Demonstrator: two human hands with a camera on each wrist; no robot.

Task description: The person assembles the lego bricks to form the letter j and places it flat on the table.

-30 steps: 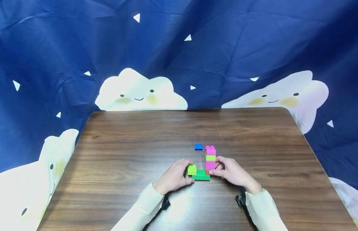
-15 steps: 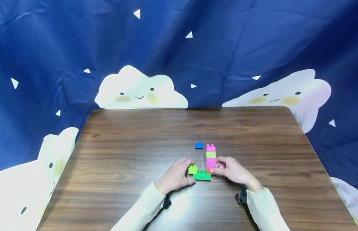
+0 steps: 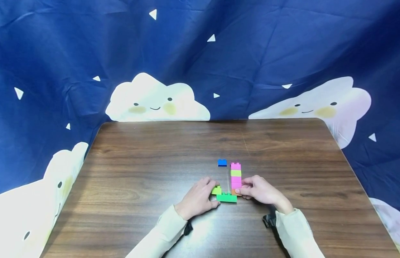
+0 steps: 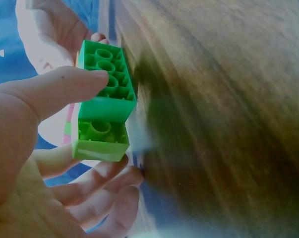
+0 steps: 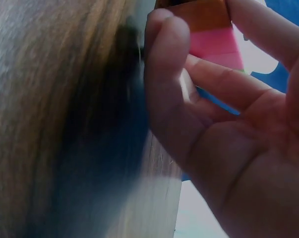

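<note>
My left hand (image 3: 198, 199) holds a green toy building brick (image 3: 226, 198) and a lime brick (image 3: 216, 190) at its left end. Hollow undersides of both bricks face the left wrist view, where the thumb lies against the green brick (image 4: 107, 110). From the right, my right hand (image 3: 261, 190) pinches an orange brick (image 3: 234, 192) at the foot of an upright stack. Above the orange are pink bricks (image 3: 236, 182), a lime layer (image 3: 236, 173) and a pink top brick (image 3: 236, 166). Orange and green bricks meet at the green's right end; fingers partly hide the orange one.
A small blue brick (image 3: 222, 163) lies on the wooden table (image 3: 148, 154), beyond the hands and left of the stack. Behind the table hangs a dark blue cloth (image 3: 187, 46) with white clouds and triangles.
The held bricks have tilted, so fewer of their top studs show in the head view. My left hand has shifted slightly right; the right hand keeps its pinch.
</note>
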